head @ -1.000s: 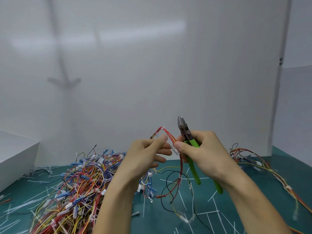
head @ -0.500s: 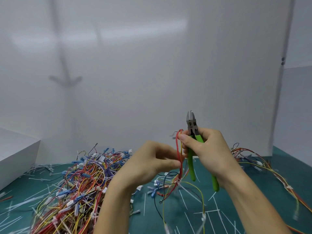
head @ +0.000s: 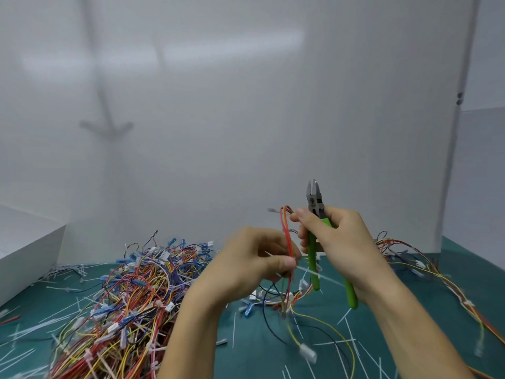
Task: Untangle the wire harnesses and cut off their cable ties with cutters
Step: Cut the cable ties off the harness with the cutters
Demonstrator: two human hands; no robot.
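The green mat [head: 475,258] fills the bottom of the frame. A big tangle of wire harnesses [head: 131,296] is heaped at lower left, and a smaller bundle [head: 404,258] trails off at right. At centre, my left hand [head: 254,266], blurred, pinches the red and yellow strands of one harness [head: 287,242] between thumb and fingers. Just right of it, my right hand [head: 341,242] is wrapped round the green-handled cutters [head: 315,203], tips up and slightly parted, its thumb and forefinger nipping the harness's top loop. Cut ties [head: 235,332] litter the mat.

right hand [head: 347,242]: grips green cutters [head: 314,199], pinches harness [head: 286,236] top | left hand [head: 251,266]: pinches harness lower
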